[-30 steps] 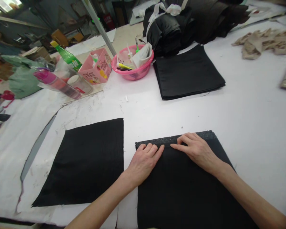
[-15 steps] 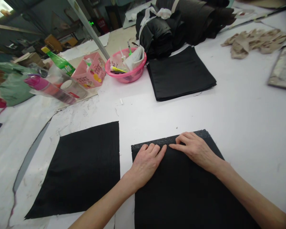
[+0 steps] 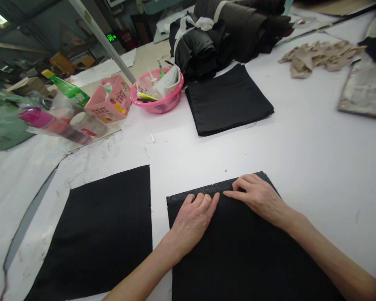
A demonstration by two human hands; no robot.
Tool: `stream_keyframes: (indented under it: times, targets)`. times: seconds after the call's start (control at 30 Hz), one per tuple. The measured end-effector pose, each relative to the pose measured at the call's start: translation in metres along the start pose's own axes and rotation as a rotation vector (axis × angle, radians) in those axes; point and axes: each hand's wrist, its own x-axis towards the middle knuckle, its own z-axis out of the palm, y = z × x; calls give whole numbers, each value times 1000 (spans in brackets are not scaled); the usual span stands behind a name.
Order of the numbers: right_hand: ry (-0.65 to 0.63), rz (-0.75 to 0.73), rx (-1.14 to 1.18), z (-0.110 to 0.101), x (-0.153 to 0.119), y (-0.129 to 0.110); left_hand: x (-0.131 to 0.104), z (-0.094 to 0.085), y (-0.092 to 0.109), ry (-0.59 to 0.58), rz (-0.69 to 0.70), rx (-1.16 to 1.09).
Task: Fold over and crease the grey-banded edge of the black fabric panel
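Observation:
A black fabric piece [image 3: 232, 251] lies before me on the white table, with a dark grey, speckled strip [image 3: 191, 192] along its far edge. My left hand [image 3: 196, 219] rests on that edge, fingers curled together and thumb stretched toward the right. Just beside it, my right hand [image 3: 258, 198] is bent over the strip, its thumb pointing left. Both hands seem to grip the fabric at the strip's near border; the fingertips are partly hidden. The two thumb tips almost meet.
To the left lies another black fabric piece [image 3: 106, 230]. Further back are a black fabric stack [image 3: 228, 100], dark fabric rolls [image 3: 203, 46], a pink basin [image 3: 159, 104], a pink box [image 3: 109, 102], a green bottle [image 3: 69, 90] and beige cloth strips [image 3: 319, 58].
The camera view has shifted, so the background items appear further left and the near fabrics slightly lower. Both hands stay at the same strip, with almost no movement over the fabric.

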Motion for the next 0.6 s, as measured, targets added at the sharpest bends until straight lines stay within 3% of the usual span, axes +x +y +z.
stream_keyframes:
  times: [0.27,0.6]
  targets:
    - [23,34,39,2,0,-2,6,-2,3,1,37,5]
    - [34,80,42,-10,-15,14,20,-6,6,29,57,-40]
